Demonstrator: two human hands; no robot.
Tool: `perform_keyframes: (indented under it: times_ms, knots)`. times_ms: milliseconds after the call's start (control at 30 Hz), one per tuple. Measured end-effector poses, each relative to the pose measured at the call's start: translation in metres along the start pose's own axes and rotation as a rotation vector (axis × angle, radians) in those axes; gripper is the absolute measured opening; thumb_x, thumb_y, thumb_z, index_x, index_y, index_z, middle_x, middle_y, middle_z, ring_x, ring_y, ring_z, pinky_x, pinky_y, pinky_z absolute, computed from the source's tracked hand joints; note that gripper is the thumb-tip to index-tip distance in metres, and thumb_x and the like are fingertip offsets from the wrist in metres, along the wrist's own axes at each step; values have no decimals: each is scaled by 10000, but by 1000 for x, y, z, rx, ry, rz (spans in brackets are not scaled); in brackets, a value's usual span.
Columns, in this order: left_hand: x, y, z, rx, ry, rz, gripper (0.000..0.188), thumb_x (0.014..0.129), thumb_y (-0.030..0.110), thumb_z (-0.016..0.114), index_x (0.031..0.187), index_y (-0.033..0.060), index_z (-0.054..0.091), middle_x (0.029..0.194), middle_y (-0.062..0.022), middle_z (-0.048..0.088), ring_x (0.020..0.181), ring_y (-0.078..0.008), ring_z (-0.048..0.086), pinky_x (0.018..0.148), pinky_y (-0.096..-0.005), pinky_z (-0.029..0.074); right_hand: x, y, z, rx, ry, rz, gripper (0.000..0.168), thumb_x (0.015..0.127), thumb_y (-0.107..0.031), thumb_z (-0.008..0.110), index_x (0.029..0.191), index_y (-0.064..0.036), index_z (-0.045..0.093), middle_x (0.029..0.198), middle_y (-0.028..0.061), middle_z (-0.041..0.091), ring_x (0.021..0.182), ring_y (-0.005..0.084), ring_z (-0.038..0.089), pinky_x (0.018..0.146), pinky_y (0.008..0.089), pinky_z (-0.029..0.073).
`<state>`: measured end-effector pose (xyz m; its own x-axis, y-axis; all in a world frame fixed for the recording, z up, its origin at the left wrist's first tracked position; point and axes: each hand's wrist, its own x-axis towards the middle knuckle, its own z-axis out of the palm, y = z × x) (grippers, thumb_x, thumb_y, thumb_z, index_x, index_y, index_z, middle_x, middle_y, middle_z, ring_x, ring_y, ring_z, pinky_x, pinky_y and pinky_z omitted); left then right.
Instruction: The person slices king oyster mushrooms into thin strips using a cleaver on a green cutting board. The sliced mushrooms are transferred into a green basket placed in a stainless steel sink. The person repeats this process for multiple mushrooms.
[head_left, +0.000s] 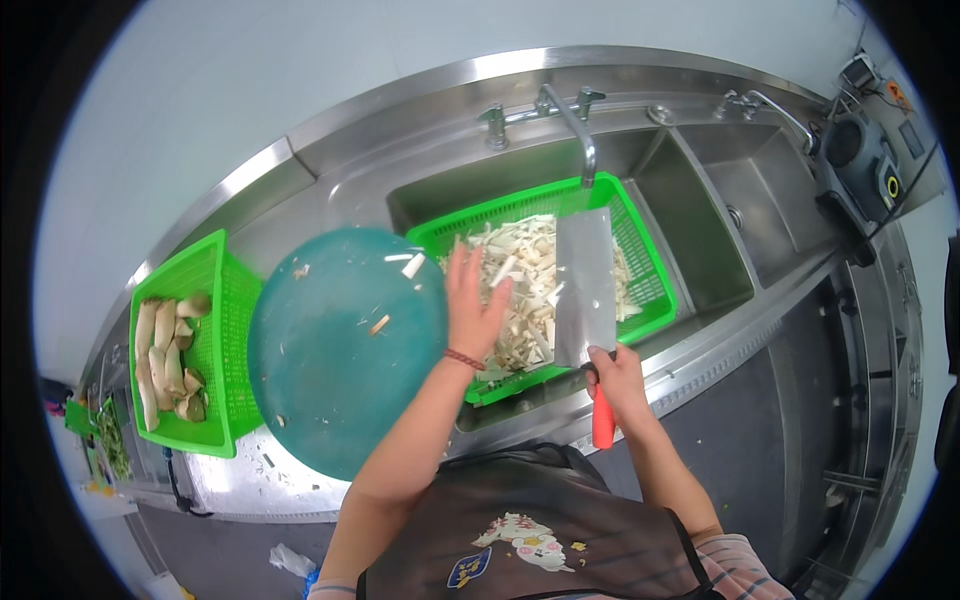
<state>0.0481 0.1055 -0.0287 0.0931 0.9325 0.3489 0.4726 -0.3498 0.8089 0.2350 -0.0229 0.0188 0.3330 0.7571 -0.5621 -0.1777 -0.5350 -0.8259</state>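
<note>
My right hand (619, 382) grips a cleaver (584, 289) near the join of its wide steel blade and red handle. The blade hangs over the right part of a green plastic basket (646, 247), which sits in the sink and holds many cut white mushroom pieces (521, 315). With fingers spread, my left hand (478, 304) is over the basket's left side, beside a round green cutting board (345, 352). A pale piece is at its fingertips; whether they touch it I cannot tell. A few scraps (411, 264) lie on the board.
Left of the board, a green basket (225, 337) holds whole king oyster mushrooms (171, 360). A faucet (577, 124) reaches over the sink basket. Another sink basin (757, 180) and a dark grey device (855, 161) are on the right. Greens (114, 442) show at the far left.
</note>
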Motion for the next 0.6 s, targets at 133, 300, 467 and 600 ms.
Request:
perform_keyframes:
  times_ms: [133, 300, 467, 600]
  knots:
    - [33, -33, -36, 403, 137, 61, 547, 851, 233, 645, 1323, 30, 457, 1415, -204, 364, 1319, -398, 322, 1085, -480, 264, -1, -6, -16, 76, 71, 22, 131, 909, -124, 556, 887, 4, 547, 625, 28, 504, 467, 115, 478, 421, 280, 407]
    - [25, -56, -27, 501, -13, -106, 490, 862, 216, 624, 1291, 21, 492, 1363, -215, 431, 1286, -393, 375, 1082, -469, 280, -5, -10, -28, 125, 138, 75, 132, 909, -126, 553, 919, 3, 524, 643, 36, 502, 467, 120, 478, 416, 279, 407]
    - [1, -14, 38, 78, -166, 159, 463, 877, 168, 603, 1303, 27, 489, 1341, -218, 481, 1261, -365, 443, 1083, -411, 322, -9, -12, -23, 157, 110, 107, 129, 913, -120, 551, 929, 5, 525, 648, 30, 502, 480, 118, 480, 430, 281, 413]
    - [-8, 31, 62, -131, -431, 168, 372, 848, 122, 622, 1205, 38, 559, 1282, -209, 514, 1222, -364, 470, 1043, -403, 365, -21, -19, -20, 151, 42, 105, 134, 908, -128, 565, 939, -4, 527, 616, 41, 517, 459, 128, 471, 429, 277, 398]
